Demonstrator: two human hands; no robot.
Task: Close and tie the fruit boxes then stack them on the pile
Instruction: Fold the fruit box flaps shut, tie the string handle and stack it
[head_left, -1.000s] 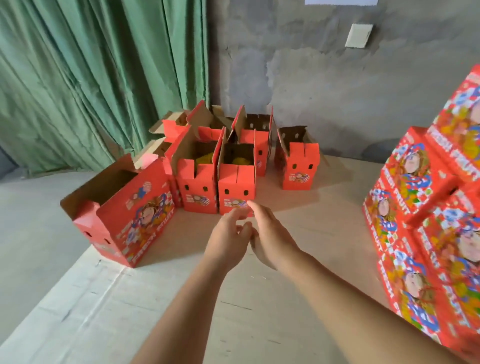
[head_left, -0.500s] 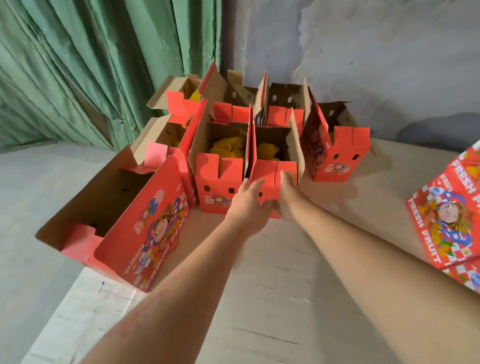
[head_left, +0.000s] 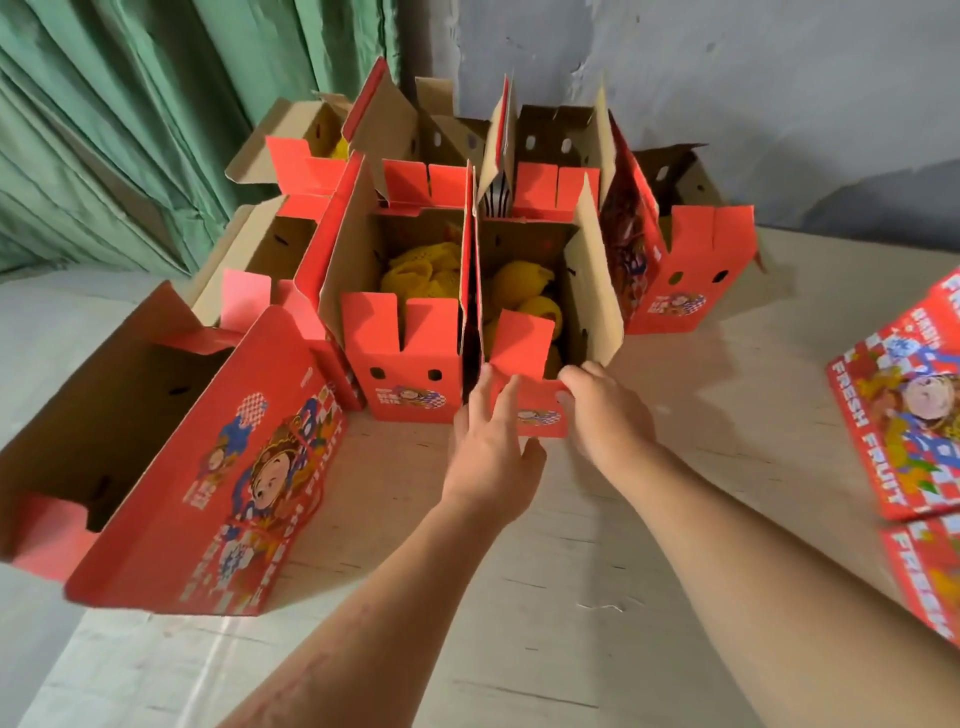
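Head view: both your hands are on the near end of one open red fruit box, which sits just above frame centre on the pale board surface. Your left hand lies flat against the box's near end panel at its 7 o'clock corner, fingers straight and slightly spread, tips reaching up to the notched end flap. Your right hand is at the 5 o'clock corner, fingers curled over the top edge of that end by the long side flap; whether the thumb grips cannot be told. Yellow fruit shows inside the box, top flaps standing up.

A second open box touches it at 9 o'clock, holding fruit in yellow netting. More open boxes stand behind at 11 to 1 o'clock, against the grey wall. An empty box lies tipped on its side at 8 o'clock. Closed boxes printed FRESH FRUIT sit at 3 o'clock, well apart from your hands. Green curtain at 10 o'clock
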